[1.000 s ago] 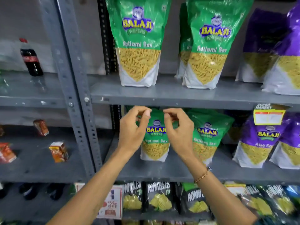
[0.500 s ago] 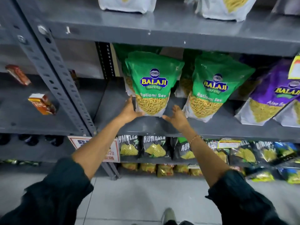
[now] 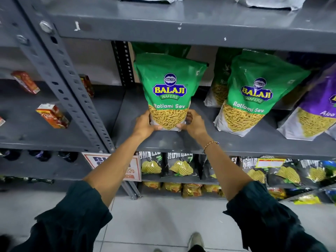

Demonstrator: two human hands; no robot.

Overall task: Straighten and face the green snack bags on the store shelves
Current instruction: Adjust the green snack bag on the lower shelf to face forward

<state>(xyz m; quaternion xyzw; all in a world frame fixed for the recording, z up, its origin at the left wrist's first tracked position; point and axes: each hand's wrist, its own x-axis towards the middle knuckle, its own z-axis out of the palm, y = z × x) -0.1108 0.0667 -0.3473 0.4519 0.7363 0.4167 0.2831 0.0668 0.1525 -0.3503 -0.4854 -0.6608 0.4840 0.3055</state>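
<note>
Front bag: a green snack bag (image 3: 170, 91) marked "Balaji Wafers Ratlami Sev" is stood upright on the grey middle shelf (image 3: 181, 140), label turned outward, near the shelf's front edge.
Left hand (image 3: 145, 123): clasped around the bag's lower left corner, at about 8 o'clock from the label.
Right hand (image 3: 193, 122): clasped around the lower right corner, at about 4 o'clock, with a beaded bracelet (image 3: 211, 144) worn at the wrist.
Change from half a second ago: the hands, then spread open at the bag's base, are now closed on both bottom corners; the bag is seen squarer to the front.
Neighbouring stock: a second green bag (image 3: 254, 93) is seen leaning at 3 o'clock from the held one, well apart from it; a purple bag (image 3: 316, 113) is placed just beyond.
Behind: another green bag (image 3: 161, 49) is partly hidden at 12 o'clock.
Below: black chip packets (image 3: 180, 165) are lined along the lower shelf.
</note>
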